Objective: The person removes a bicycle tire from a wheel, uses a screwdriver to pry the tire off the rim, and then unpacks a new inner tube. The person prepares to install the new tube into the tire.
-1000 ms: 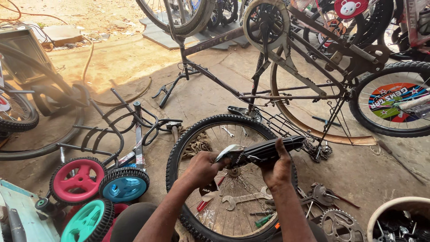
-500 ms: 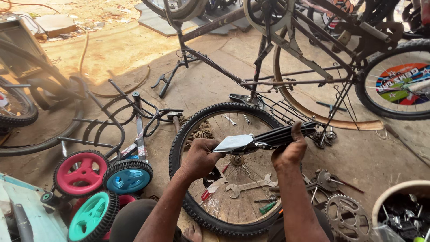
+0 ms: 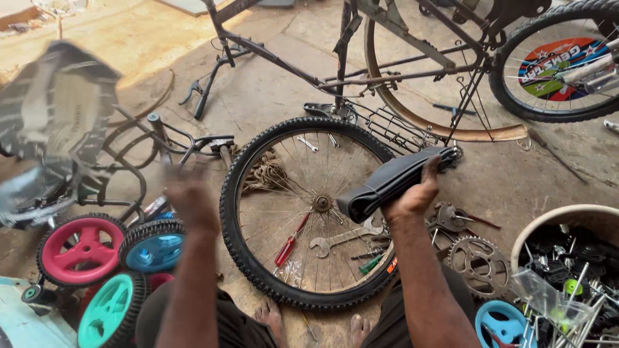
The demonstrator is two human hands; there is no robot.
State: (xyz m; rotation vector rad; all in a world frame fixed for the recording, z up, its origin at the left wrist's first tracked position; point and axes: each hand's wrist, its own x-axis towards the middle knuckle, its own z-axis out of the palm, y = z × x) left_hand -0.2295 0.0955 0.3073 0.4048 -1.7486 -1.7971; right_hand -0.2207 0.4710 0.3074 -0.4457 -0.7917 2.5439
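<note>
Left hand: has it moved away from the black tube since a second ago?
Yes. The left hand has let go and swung left, off the wheel; only the right hand holds the tube.

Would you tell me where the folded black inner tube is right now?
In the head view, the folded black inner tube is gripped in the right hand, right of centre, above the spoked wheel lying on the ground.

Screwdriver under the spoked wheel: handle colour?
Red handle on the screwdriver, seen best in the head view.
</note>
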